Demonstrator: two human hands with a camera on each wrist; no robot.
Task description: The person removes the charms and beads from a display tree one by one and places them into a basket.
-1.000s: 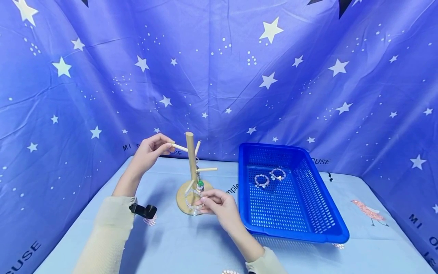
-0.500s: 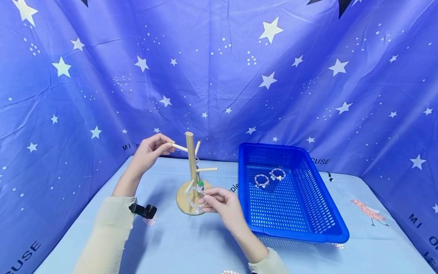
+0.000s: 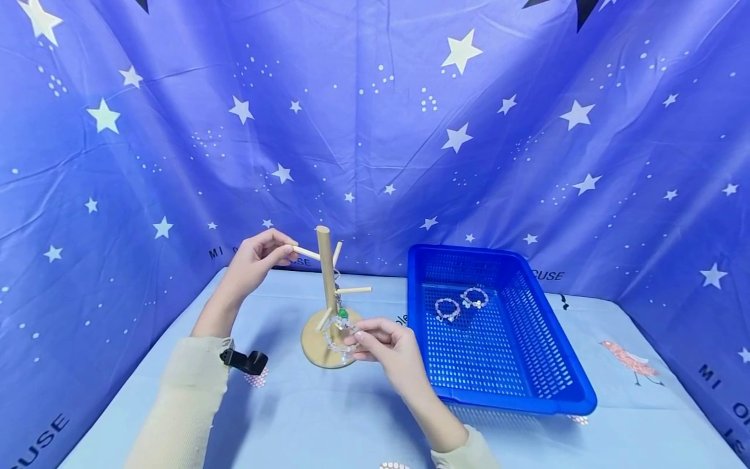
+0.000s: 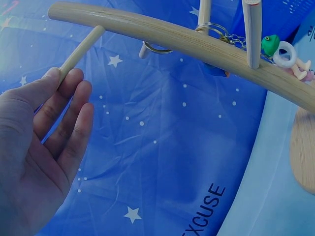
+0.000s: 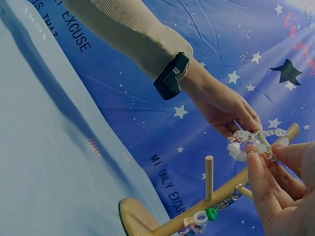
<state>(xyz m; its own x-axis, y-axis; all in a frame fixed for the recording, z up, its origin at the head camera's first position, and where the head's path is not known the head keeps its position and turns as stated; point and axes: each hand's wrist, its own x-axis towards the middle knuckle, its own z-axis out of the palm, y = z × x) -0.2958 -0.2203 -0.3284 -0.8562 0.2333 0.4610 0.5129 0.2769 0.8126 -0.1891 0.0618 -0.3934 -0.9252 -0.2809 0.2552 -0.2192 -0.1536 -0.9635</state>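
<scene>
A wooden stand [image 3: 326, 270] with several pegs rises from a round base on the table. My left hand [image 3: 258, 257] pinches the end of its upper left peg [image 4: 81, 51] between thumb and fingertips. In my right hand [image 3: 391, 352] I hold a beaded bracelet [image 5: 237, 150] of clear and pale beads, pinched at its edge. The ring hangs in front of the lower post, close beside the lower front peg [image 3: 324, 319]. A keychain with a green charm [image 4: 269, 45] hangs by its metal ring from another peg. In the head view the bracelet partly hides the keychain's lower end.
To the right stands a blue perforated basket [image 3: 415, 326]. Two beaded bracelets, one [image 3: 448, 309] left of the other [image 3: 474, 298], lie inside it. A blue starry curtain [image 3: 363, 130] hangs behind the table [image 3: 281, 417].
My right hand has drifted a little to the right with the bracelet, which has turned slightly. The left hand keeps its pinch on the peg, and the stand has not moved.
</scene>
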